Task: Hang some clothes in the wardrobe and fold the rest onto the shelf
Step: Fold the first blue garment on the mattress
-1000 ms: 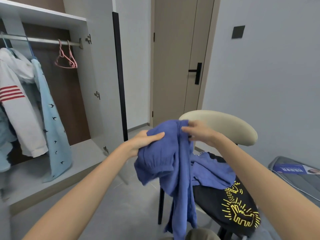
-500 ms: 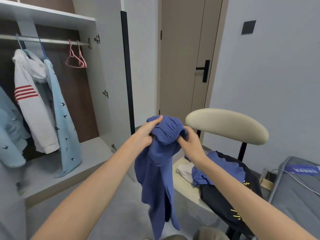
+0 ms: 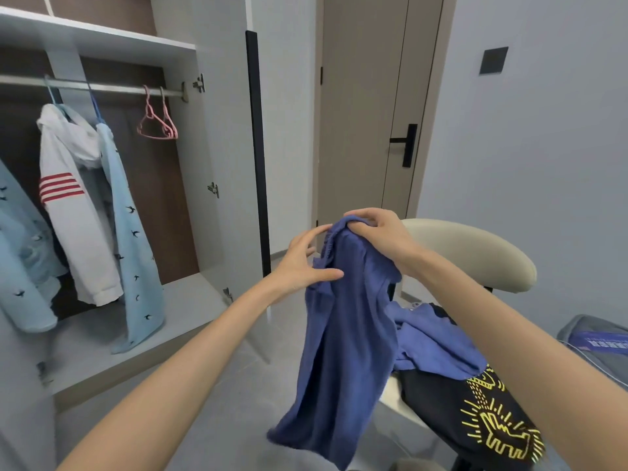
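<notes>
Left hand [image 3: 303, 263] has opened its grip against blue garment [image 3: 343, 338]; right hand [image 3: 377, 232] pinches, partly hiding, its top.

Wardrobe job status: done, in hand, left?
Done: a white hoodie and two light blue shirts hang on the rail. In hand: the right hand grips a blue garment at its top; the left hand touches it. Left: a black tee and another blue piece lie on the chair; pink hangers hang free.

A closed beige panel door [image 3: 360, 113] carries a black lever handle [image 3: 406, 144]. A dark square wall plate [image 3: 493, 61] is mounted on the grey wall to its right. A cream padded chair backrest [image 3: 475, 256] stands below it.
</notes>
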Demonstrator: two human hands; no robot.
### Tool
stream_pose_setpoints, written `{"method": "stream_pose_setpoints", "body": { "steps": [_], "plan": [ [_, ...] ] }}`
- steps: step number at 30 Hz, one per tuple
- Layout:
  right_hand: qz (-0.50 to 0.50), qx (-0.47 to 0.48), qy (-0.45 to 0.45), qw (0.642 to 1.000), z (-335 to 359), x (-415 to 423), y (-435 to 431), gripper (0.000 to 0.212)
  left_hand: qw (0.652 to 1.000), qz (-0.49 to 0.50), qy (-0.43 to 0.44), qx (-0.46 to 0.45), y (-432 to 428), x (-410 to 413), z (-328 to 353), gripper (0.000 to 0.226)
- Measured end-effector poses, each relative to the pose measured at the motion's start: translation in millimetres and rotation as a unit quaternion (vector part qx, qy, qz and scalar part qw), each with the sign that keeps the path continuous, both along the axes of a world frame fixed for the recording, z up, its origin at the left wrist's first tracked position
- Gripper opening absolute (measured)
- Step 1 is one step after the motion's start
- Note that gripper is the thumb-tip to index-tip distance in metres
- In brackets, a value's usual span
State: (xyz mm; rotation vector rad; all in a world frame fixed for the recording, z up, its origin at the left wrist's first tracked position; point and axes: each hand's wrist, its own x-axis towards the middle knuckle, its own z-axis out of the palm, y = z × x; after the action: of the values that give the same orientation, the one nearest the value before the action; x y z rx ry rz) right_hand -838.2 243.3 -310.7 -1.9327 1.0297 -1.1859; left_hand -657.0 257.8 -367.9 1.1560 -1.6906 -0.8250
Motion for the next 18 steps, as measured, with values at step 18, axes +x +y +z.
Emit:
{"method": "stream_pose_setpoints", "body": {
  "steps": [18],
  "plan": [
    [0.06,0.011,0.347,0.936,-20,-36,-12,0.02,0.97,0.144,-0.172,-0.091,-17,56,5,0.015]
  ]
}}
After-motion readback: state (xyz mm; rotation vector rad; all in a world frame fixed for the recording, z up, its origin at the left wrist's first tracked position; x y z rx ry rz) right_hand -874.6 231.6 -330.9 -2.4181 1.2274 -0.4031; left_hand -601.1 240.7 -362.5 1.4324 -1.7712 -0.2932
